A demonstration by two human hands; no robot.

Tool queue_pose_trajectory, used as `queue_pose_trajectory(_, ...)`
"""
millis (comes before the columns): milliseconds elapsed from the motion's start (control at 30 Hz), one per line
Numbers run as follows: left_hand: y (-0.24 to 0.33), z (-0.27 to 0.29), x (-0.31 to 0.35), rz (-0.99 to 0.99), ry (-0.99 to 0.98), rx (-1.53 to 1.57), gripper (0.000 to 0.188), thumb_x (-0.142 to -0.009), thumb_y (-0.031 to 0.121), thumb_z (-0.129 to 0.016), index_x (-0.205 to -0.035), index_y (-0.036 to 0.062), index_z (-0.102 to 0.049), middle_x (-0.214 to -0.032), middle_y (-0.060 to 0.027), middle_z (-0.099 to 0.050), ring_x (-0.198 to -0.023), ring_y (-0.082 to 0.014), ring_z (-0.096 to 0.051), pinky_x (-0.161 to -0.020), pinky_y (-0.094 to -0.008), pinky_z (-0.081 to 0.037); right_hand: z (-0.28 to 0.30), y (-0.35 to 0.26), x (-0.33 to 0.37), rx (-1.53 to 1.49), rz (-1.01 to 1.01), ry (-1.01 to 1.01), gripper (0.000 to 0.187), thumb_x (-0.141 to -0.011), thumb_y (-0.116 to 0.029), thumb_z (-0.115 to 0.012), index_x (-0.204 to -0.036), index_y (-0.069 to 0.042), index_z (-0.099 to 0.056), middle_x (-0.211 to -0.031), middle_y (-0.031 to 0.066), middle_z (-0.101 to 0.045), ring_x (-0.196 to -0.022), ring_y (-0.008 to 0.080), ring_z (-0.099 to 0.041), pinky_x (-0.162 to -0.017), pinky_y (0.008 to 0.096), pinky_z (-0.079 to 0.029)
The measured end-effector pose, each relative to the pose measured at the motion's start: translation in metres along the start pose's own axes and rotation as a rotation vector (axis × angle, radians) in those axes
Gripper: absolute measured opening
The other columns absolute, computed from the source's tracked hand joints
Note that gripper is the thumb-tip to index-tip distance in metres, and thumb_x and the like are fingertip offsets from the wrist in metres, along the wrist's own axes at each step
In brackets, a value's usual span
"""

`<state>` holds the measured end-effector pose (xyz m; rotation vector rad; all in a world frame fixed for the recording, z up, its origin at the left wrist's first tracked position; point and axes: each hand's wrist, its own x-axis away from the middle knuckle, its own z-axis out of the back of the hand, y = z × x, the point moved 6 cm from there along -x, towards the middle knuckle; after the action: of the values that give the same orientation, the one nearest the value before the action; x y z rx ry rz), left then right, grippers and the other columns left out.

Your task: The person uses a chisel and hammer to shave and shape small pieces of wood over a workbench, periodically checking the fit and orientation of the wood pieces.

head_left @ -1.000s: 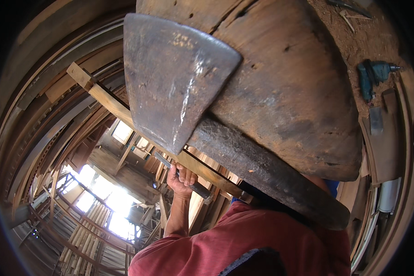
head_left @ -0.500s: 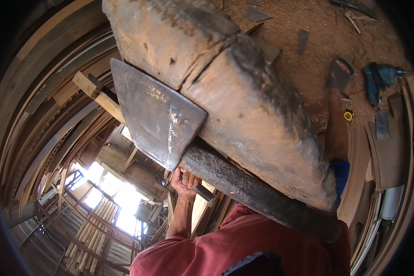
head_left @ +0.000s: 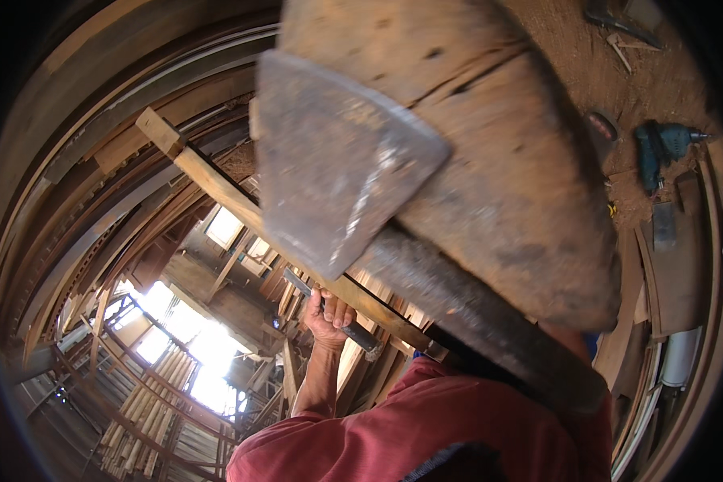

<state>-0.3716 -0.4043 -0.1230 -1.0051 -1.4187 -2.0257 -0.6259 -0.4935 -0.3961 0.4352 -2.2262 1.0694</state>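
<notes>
Grip: left hand [head_left: 328,317] clenched round the middle of a chisel [head_left: 363,337], fingers wrapped over it; the right hand is not in view, so its hold cannot be told.
Chisel: slants through the fist, narrow grey blade emerging at the upper left, dark handle end at the lower right.
Timber: a long squared length [head_left: 220,188] runs just beyond the knuckles, on much the same slant; whether the blade touches it cannot be told.
Axe-shaped plate: grey metal [head_left: 341,161], up and right since half a second ago; the chisel blade it was covering shows again, as does more of the timber, which probably makes the cutting end easier to watch.
Shaft: dark and round [head_left: 474,309], slanting from beside the plate toward the red shirt [head_left: 329,442].
Wooden block: big, cracked and blurred [head_left: 506,185], swung to a broader face, now hiding most of the yellow tape measure [head_left: 612,210].
Floor: shavings at the upper right, near a teal drill [head_left: 659,149].
Edges: stacked boards [head_left: 64,185] curve along the left; leaning poles [head_left: 140,410] stand at the lower left.
</notes>
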Motion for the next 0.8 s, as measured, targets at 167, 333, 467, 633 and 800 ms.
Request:
queue_pose_trajectory(167, 0.0, -0.027, -0.003, 0.001, -0.172, -0.057, 0.03, -0.105, 0.033, -0.043, -0.093, 0.0074, -0.056, -0.047, 0.0017, -0.036, -0.036, -0.0125, -0.039, -0.038, -0.0286, -0.041, -0.014, -0.007, 0.023, -0.24, 0.007, -0.072, 0.036, -0.086, -0.028, -0.07, -0.114, -0.005, -0.066, -0.094, 0.0127, -0.068, -0.088, 0.0252, -0.065, -0.08, 0.0369, -0.051)
queue_pose_trajectory(333, 0.002, -0.023, 0.003, -0.116, -0.135, -0.22, 0.037, -0.106, 0.037, -0.041, -0.092, 0.0067, -0.057, -0.048, 0.0025, -0.038, -0.036, -0.0117, -0.04, -0.037, -0.0273, -0.04, -0.052, -0.118, 0.086, -0.153, 0.181, -0.132, 0.046, -0.085, -0.036, -0.07, -0.121, -0.008, -0.063, -0.097, 0.0126, -0.067, -0.093, 0.0265, -0.064, -0.082, 0.0375, -0.05)
queue_pose_trajectory(467, -0.006, -0.091, 0.033, -0.161, -0.278, -0.052, 0.04, -0.105, 0.041, -0.042, -0.093, 0.0055, -0.057, -0.051, 0.0015, -0.039, -0.039, -0.0131, -0.041, -0.04, -0.0295, -0.04, -0.071, -0.224, 0.133, 0.381, 0.603, 0.231, 0.07, -0.085, -0.036, -0.07, -0.139, -0.003, -0.04, -0.102, 0.023, -0.065, -0.1, 0.0399, -0.063, -0.085, 0.0439, -0.05)
queue_pose_trajectory(633, -0.035, -0.152, 0.033, -0.179, -0.465, 0.012, 0.045, -0.102, 0.045, -0.046, -0.108, 0.0007, -0.054, -0.074, -0.0032, -0.054, -0.069, -0.0182, -0.058, -0.065, -0.0353, -0.051, -0.071, -0.23, 0.127, 0.231, 0.194, 0.15, 0.06, -0.087, -0.014, -0.064, -0.137, 0.001, -0.036, -0.114, 0.0325, -0.059, -0.108, 0.0497, -0.057, -0.09, 0.0509, -0.047)
queue_pose_trajectory(800, -0.064, -0.14, 0.052, -0.225, -0.569, 0.214, 0.061, -0.103, 0.049, -0.041, -0.142, 0.0036, -0.034, -0.137, -0.0118, -0.045, -0.128, -0.0225, -0.044, -0.112, -0.0387, -0.032, -0.053, -0.281, 0.122, 0.477, 0.229, 0.298, 0.054, -0.085, -0.012, -0.059, -0.133, 0.005, -0.038, -0.102, 0.0338, -0.061, -0.097, 0.0507, -0.059, -0.082, 0.0544, -0.048)
